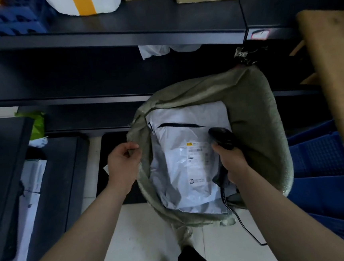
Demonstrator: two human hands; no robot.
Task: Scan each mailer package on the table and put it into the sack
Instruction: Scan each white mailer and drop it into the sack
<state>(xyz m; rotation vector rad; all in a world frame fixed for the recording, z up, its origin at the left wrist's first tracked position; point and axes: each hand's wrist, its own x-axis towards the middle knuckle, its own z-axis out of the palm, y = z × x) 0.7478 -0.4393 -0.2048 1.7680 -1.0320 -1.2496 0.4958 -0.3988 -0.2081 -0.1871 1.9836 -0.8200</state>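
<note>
A green woven sack (254, 110) stands open on the floor below me. Inside it lies a white mailer package (183, 171), label side up, on top of another white mailer. My left hand (123, 165) pinches the sack's left rim and holds the mouth open. My right hand (233, 164) grips a black handheld scanner (222, 138) over the right side of the sack's opening; its cable trails down to the floor.
Dark shelving (106, 34) runs across the back with boxes and a white parcel on top. A dark table (1, 166) at left carries white mailers (30, 197). Blue crates (324, 171) and a wooden board (337, 86) stand at right.
</note>
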